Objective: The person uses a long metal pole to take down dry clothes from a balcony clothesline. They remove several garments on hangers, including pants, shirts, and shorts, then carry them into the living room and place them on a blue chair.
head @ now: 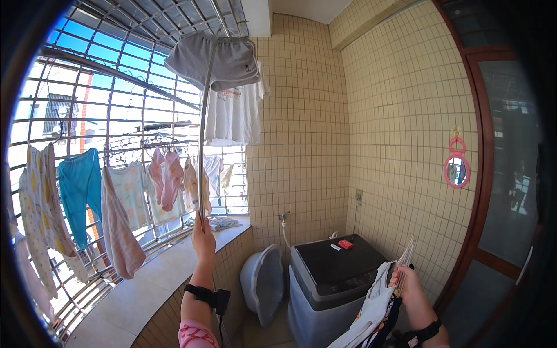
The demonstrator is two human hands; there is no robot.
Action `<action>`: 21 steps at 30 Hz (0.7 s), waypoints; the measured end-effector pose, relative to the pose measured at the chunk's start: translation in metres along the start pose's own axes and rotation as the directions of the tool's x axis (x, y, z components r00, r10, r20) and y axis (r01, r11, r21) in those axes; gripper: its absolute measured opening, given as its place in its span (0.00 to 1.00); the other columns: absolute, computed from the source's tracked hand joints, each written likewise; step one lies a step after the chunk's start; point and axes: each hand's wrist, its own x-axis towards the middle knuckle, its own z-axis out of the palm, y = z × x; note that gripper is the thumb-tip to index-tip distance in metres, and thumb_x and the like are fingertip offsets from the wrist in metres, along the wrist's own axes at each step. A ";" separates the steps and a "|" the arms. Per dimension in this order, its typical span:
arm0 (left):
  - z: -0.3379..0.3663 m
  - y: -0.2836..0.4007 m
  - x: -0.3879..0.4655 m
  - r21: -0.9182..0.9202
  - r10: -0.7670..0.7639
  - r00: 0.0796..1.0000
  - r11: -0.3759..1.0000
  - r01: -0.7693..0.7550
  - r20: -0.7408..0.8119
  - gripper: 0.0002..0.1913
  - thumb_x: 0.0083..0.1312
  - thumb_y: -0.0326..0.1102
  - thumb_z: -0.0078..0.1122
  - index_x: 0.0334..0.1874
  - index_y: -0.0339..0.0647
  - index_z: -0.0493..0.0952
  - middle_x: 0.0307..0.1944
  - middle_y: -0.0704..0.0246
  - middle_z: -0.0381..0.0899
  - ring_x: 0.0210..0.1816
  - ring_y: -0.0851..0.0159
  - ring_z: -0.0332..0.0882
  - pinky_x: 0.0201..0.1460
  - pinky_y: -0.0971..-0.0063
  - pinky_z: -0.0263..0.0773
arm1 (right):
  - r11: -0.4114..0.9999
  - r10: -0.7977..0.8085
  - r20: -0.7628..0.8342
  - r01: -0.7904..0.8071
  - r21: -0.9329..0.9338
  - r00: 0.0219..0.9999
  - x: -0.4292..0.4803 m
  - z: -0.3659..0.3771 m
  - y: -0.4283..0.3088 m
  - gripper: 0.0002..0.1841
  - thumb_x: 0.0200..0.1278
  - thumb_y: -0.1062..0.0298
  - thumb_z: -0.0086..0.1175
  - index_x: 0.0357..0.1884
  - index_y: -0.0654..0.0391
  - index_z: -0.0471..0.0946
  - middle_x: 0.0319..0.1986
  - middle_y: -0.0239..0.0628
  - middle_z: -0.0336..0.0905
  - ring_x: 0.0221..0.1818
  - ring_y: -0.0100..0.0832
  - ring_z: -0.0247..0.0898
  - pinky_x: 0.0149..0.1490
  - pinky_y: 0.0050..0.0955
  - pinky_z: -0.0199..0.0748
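My left hand (pixel 203 235) grips a long metal pole (pixel 202 152) that rises toward the ceiling bars. Grey shorts (pixel 217 61) hang at the pole's upper end, in front of a white T-shirt (pixel 235 115). At the lower right, my right hand (pixel 404 280) is closed on a bunch of clothes hangers (pixel 407 252) that carry a white garment (pixel 376 296) and dark clothing (pixel 391 311). These clothes hang down beside the washing machine, and their lower ends run out of the picture.
A washing machine (pixel 300 278) bears a red box (pixel 346 244) and a small white item (pixel 335 247). A grey plastic basin (pixel 270 282) leans by the tiled ledge (pixel 130 300). Blue trousers (pixel 80 187) and several other clothes hang along the window bars at left. A pink mirror (pixel 457 172) hangs at right.
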 end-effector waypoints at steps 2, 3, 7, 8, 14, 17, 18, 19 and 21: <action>0.006 0.005 0.015 0.016 -0.004 1.000 1.000 0.003 0.031 0.21 0.69 0.40 0.45 0.64 0.44 0.65 0.40 0.54 0.79 0.41 0.50 0.77 0.42 0.63 0.69 | 1.000 -0.013 -0.009 0.012 -0.019 1.000 -0.007 -0.001 -0.002 0.09 0.59 0.61 0.51 0.29 0.54 0.68 0.18 0.31 0.68 0.19 0.29 0.65 0.28 0.33 0.66; 0.008 0.009 0.023 0.039 -0.031 0.998 0.999 0.028 0.060 0.21 0.69 0.40 0.45 0.64 0.45 0.65 0.40 0.54 0.79 0.41 0.50 0.77 0.42 0.62 0.69 | 0.999 -0.017 -0.017 0.016 -0.031 1.000 -0.009 -0.002 -0.003 0.09 0.59 0.61 0.51 0.29 0.54 0.68 0.18 0.31 0.68 0.19 0.29 0.65 0.28 0.33 0.66; 0.021 0.028 0.050 0.027 -0.049 0.993 0.999 0.047 0.104 0.21 0.69 0.41 0.44 0.63 0.47 0.65 0.42 0.54 0.79 0.42 0.48 0.77 0.41 0.59 0.69 | 0.998 -0.039 -0.066 0.036 -0.049 0.997 -0.022 -0.010 -0.005 0.12 0.57 0.57 0.51 0.29 0.55 0.69 0.19 0.31 0.68 0.19 0.27 0.64 0.27 0.29 0.64; 0.025 0.032 0.054 0.068 0.049 0.998 0.996 -0.051 0.030 0.21 0.69 0.41 0.44 0.63 0.48 0.65 0.42 0.55 0.79 0.41 0.48 0.77 0.41 0.58 0.69 | 0.998 -0.042 -0.082 0.038 -0.049 0.996 -0.025 -0.013 -0.006 0.10 0.57 0.59 0.50 0.29 0.55 0.69 0.19 0.31 0.68 0.19 0.29 0.64 0.28 0.31 0.65; 0.050 0.045 0.078 0.060 0.050 0.999 0.997 -0.049 -0.010 0.20 0.68 0.41 0.45 0.61 0.45 0.68 0.41 0.56 0.80 0.41 0.48 0.77 0.42 0.59 0.70 | 0.997 -0.078 -0.153 0.072 -0.041 0.985 -0.033 -0.022 -0.013 0.09 0.58 0.60 0.48 0.27 0.54 0.68 0.19 0.33 0.68 0.20 0.32 0.65 0.30 0.34 0.67; 0.062 0.053 0.088 0.014 0.074 0.997 0.997 -0.074 -0.003 0.21 0.68 0.42 0.46 0.61 0.44 0.69 0.39 0.55 0.80 0.40 0.49 0.77 0.41 0.59 0.70 | 0.996 -0.086 -0.183 0.080 -0.037 0.979 -0.037 -0.025 -0.014 0.10 0.58 0.59 0.48 0.27 0.54 0.68 0.19 0.33 0.68 0.20 0.31 0.65 0.30 0.34 0.67; 0.066 0.055 0.091 -0.009 0.043 0.999 0.999 -0.043 0.023 0.21 0.68 0.42 0.46 0.61 0.44 0.68 0.38 0.54 0.80 0.39 0.49 0.77 0.40 0.59 0.70 | 0.995 -0.088 -0.164 0.081 -0.050 0.983 -0.040 -0.026 -0.015 0.10 0.58 0.59 0.49 0.27 0.54 0.68 0.19 0.33 0.68 0.20 0.31 0.65 0.30 0.34 0.67; 0.070 0.057 0.093 -0.054 0.014 0.999 0.998 -0.012 0.047 0.21 0.68 0.43 0.46 0.61 0.43 0.68 0.37 0.54 0.80 0.39 0.49 0.77 0.40 0.59 0.70 | 0.995 -0.092 -0.162 0.084 -0.051 0.983 -0.043 -0.026 -0.016 0.10 0.58 0.59 0.49 0.28 0.54 0.68 0.19 0.33 0.68 0.20 0.31 0.65 0.30 0.34 0.67; 0.077 0.059 0.092 -0.049 0.017 0.999 0.999 -0.015 0.046 0.21 0.68 0.42 0.47 0.60 0.41 0.69 0.34 0.53 0.80 0.37 0.49 0.78 0.38 0.60 0.70 | 0.994 -0.101 -0.166 0.093 -0.058 0.981 -0.049 -0.027 -0.017 0.10 0.57 0.59 0.49 0.28 0.55 0.69 0.19 0.33 0.68 0.20 0.31 0.66 0.31 0.34 0.67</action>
